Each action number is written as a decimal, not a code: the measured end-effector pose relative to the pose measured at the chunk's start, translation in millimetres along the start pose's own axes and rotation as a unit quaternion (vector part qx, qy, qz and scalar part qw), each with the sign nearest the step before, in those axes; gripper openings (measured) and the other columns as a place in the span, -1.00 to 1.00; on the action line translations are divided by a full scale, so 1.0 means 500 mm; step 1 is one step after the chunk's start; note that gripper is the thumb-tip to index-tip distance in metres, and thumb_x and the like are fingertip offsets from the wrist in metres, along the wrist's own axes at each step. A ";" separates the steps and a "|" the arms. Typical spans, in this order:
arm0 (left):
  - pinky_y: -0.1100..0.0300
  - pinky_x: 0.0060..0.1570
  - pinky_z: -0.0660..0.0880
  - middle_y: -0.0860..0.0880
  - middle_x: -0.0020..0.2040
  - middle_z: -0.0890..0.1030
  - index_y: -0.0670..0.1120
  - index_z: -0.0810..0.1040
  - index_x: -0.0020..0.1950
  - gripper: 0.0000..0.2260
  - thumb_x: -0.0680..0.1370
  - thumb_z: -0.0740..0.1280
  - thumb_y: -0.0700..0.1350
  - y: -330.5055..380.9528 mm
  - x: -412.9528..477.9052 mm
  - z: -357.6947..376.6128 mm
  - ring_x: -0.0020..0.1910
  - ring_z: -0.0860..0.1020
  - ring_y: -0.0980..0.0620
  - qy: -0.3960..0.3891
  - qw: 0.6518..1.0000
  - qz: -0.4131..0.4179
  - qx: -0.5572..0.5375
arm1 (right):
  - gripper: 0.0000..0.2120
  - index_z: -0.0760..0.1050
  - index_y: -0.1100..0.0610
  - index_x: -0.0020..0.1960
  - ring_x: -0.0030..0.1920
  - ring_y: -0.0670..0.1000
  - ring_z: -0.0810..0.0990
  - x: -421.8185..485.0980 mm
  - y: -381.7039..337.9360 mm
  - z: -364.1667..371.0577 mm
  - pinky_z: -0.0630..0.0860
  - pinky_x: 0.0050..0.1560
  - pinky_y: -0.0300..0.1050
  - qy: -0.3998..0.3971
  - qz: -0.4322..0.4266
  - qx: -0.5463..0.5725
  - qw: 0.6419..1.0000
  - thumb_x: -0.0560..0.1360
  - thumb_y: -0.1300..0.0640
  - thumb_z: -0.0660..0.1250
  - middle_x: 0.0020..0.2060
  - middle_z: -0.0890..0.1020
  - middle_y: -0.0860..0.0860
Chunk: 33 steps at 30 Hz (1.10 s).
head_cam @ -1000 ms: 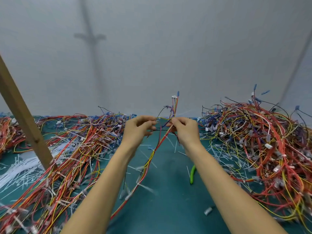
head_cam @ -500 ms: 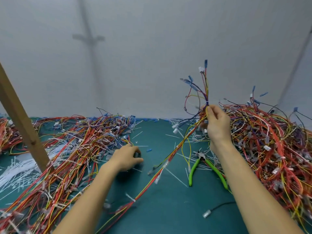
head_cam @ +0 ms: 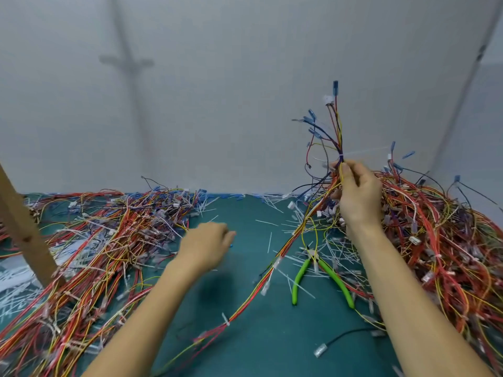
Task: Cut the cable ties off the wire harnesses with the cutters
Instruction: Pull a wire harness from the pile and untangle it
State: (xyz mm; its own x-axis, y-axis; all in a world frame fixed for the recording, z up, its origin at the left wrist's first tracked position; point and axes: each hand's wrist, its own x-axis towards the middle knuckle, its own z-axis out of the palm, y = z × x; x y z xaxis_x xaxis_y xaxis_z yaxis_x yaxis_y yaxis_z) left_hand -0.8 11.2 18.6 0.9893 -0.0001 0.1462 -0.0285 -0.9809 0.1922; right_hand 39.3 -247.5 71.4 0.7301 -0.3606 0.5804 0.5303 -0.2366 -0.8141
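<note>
My right hand (head_cam: 359,194) grips a wire harness (head_cam: 275,268) near its top and holds it up; red, yellow and blue wires with blue connectors fan out above my fingers. A white cable tie (head_cam: 340,154) wraps the bundle just above my thumb, and another tie (head_cam: 225,320) sits low on its trailing end. That end runs down-left across the green mat (head_cam: 245,349). The green-handled cutters (head_cam: 318,276) lie on the mat below my right hand, untouched. My left hand (head_cam: 206,246) hovers blurred above the mat, fingers loosely curled; whether it holds anything is unclear.
A large heap of harnesses (head_cam: 441,240) fills the right side. Another pile (head_cam: 103,254) spreads over the left. A wooden post (head_cam: 24,235) slants at far left. Cut white ties (head_cam: 296,232) litter the mat. A loose black wire (head_cam: 343,338) lies near my right forearm.
Both hands held the harness together at centre; my right hand has lifted it up and to the right, and my left hand let go and dropped toward the mat, uncovering the cutters.
</note>
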 end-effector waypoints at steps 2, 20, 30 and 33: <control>0.20 -0.20 0.48 -0.01 -0.15 0.71 -0.05 0.64 -0.15 -0.54 0.63 0.11 0.21 0.051 -0.027 -0.026 -0.19 0.68 0.02 -0.171 0.950 0.055 -0.254 | -0.74 0.57 -0.14 -0.13 -0.28 0.06 0.48 0.002 0.008 0.004 0.50 -0.20 0.15 -0.005 -0.003 -0.010 1.000 0.64 0.09 0.19 -0.18 0.65 0.01; 0.22 -0.24 0.61 -0.17 -0.31 0.59 -0.25 0.60 -0.24 -0.83 0.55 0.39 -0.26 0.077 0.024 -0.034 -0.37 0.58 -0.01 0.071 0.778 -0.101 -0.616 | -0.74 0.52 -0.03 -0.20 -0.40 0.01 0.47 -0.032 0.010 0.042 0.43 -0.48 -0.21 0.005 0.090 0.049 0.995 0.63 0.16 0.23 -0.33 0.52 -0.05; 0.36 -0.18 0.55 -0.11 -0.06 0.64 -0.23 0.51 0.31 -0.73 0.62 0.24 -0.32 0.138 0.014 -0.012 -0.17 0.59 0.11 0.025 0.754 -0.040 -0.656 | -0.69 0.51 0.24 0.00 -0.31 -0.08 0.58 -0.157 0.011 0.113 0.50 -0.36 -0.16 -0.304 0.209 0.072 0.927 0.51 -0.01 0.44 -0.25 0.59 0.05; 0.41 -0.16 0.53 -0.04 -0.05 0.63 -0.21 0.48 0.38 -0.67 0.64 0.14 -0.35 0.116 0.012 -0.025 -0.17 0.61 0.26 -0.047 0.813 0.036 -0.579 | -0.83 0.55 0.18 -0.01 -0.12 -0.01 0.68 -0.175 0.022 0.125 0.61 -0.39 -0.09 -0.248 0.251 0.112 0.929 0.49 0.12 0.47 -0.10 0.64 0.10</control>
State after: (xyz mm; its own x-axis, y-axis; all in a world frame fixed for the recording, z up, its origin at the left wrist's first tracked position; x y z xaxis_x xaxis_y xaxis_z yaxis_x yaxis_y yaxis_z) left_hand 1.8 -43.3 42.5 0.9842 -0.1175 0.1327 -0.1485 -0.1377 0.9793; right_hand 8.2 -162.0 12.8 0.9889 0.0989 0.1113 0.1055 0.0617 -0.9925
